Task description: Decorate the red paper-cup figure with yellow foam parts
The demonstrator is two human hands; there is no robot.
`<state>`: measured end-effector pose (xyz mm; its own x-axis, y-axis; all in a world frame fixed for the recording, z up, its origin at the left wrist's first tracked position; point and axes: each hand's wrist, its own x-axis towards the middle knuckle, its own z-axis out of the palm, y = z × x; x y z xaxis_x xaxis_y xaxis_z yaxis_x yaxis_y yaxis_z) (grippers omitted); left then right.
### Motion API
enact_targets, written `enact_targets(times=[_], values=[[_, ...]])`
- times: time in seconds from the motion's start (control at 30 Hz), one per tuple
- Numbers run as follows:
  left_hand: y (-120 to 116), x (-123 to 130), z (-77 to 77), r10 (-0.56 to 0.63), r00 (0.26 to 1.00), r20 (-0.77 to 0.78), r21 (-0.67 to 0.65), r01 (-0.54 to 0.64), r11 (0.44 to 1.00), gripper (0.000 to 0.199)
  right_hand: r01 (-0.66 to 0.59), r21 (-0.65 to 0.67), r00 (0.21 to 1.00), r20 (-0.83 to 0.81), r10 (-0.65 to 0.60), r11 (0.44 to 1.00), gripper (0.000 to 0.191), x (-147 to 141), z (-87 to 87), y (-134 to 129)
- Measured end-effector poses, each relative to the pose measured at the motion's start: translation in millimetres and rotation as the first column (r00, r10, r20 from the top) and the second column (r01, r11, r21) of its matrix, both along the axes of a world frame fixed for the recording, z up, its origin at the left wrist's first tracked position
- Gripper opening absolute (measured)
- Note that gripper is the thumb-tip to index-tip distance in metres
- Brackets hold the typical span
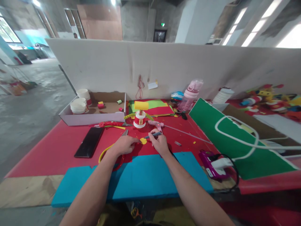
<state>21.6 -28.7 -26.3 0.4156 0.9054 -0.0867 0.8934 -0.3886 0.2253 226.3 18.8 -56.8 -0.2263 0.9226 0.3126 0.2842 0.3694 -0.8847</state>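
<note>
My right hand [160, 143] is closed around a grey marker pen [155, 134], its tip at a small round piece of yellow paper [143, 141] on the red tabletop. From the other side my left hand [125, 145] reaches to the same yellow circle, fingers stretched out and fingertips at its left edge. Partly hidden beneath the left hand lies a pair of scissors [103, 153] with yellow and red handles. Just beyond the circle stands a paper-cup figure [139, 120] with a yellow roll on top and green folded-paper arms. A pink glue gun [156, 125] lies behind the right hand.
A black phone [89, 142] and red utility knife [113, 124] lie left. Behind them, an open box [91, 119] holds paper cups. Coloured sheets [160, 108] and a pink bottle [190, 94] stand behind. A green board [225, 138] and purple power strip [213, 166] occupy the right.
</note>
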Motion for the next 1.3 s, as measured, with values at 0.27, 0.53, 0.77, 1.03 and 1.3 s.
enact_targets(times=[0.27, 0.53, 0.77, 1.03, 1.3], values=[[-1.0, 2.1, 2.4, 0.031, 0.999, -0.025, 0.012, -0.031, 0.999, 0.051, -0.093, -0.034, 0.994, -0.059, 0.090, 0.995, 0.033, -0.5, -2.5, -0.6], [-1.2, 9.5, 0.8, 0.093, 0.988, -0.127, 0.042, -0.088, 0.995, 0.049, -0.191, 0.185, 0.928, 0.353, 0.117, 0.964, 0.017, -4.6, -5.6, -4.7], [2.0, 8.7, -3.0, 0.093, 0.986, -0.135, 0.062, -0.085, 0.994, 0.051, -0.227, 0.136, 0.911, 0.381, 0.161, 0.964, 0.036, -3.1, -8.1, -1.2], [2.6, 7.8, -3.4, 0.082, 0.990, -0.117, 0.041, -0.078, 0.996, 0.048, -0.211, 0.112, 0.918, 0.363, 0.158, 0.971, 0.035, -3.7, -10.5, 2.9], [2.1, 5.5, -1.5, 0.101, 0.994, -0.050, 0.053, -0.098, 0.994, 0.047, -0.197, 0.122, 0.968, 0.182, 0.174, 0.973, 0.022, -4.2, -10.7, 4.5]])
